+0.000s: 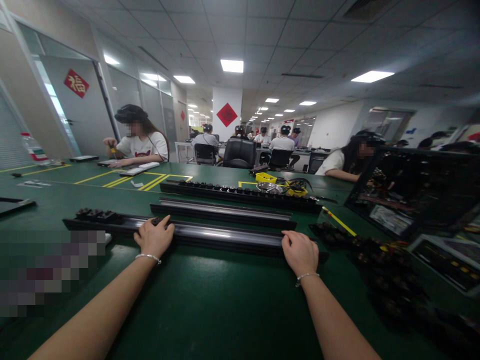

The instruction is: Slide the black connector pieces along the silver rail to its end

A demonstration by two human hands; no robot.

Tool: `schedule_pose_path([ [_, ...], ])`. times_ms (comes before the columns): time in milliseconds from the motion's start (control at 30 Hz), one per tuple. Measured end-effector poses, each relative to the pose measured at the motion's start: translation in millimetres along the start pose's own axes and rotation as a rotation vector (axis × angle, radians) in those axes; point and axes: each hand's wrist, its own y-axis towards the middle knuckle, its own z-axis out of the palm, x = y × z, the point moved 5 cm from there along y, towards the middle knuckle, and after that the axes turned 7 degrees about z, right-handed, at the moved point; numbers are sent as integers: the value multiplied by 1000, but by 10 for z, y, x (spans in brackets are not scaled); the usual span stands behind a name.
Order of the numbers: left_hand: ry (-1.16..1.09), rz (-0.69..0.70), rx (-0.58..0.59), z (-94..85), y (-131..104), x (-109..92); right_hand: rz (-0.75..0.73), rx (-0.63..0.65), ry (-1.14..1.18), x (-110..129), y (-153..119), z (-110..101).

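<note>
A long black rail [225, 236] lies across the green table nearest to me, with several small black parts [95, 215] seated at its left end. My left hand [154, 237] is closed around a small black part [160, 220] at the rail, left of its middle. My right hand [302, 251] grips the rail near its right end, fingers curled over the edge. Behind lies a second black rail [225, 210] with a shiny channel. Farther back, a third rail [225, 192] carries a row of small black parts.
Yellow trays [266, 177], a metal dish [269, 188] and cables stand behind the rails. Loose black parts [390, 270] are heaped at the right, beside an open black case [397, 200]. People sit at the far left and right of the table [210, 300].
</note>
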Motion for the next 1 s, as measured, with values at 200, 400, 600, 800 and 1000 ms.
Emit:
schedule_pose_path([
  [200,-13,8,23,4,-2,10,-1,11,-10,5,3,-5],
  [400,5,53,41,26,15,20,1,23,-19,7,4,-13],
  [600,-5,47,36,19,10,14,-6,9,-15,5,2,-6],
  [800,7,45,34,10,1,10,7,29,-15,-14,13,15],
  [1000,-8,29,37,17,-1,1,-6,24,-15,-17,22,25],
])
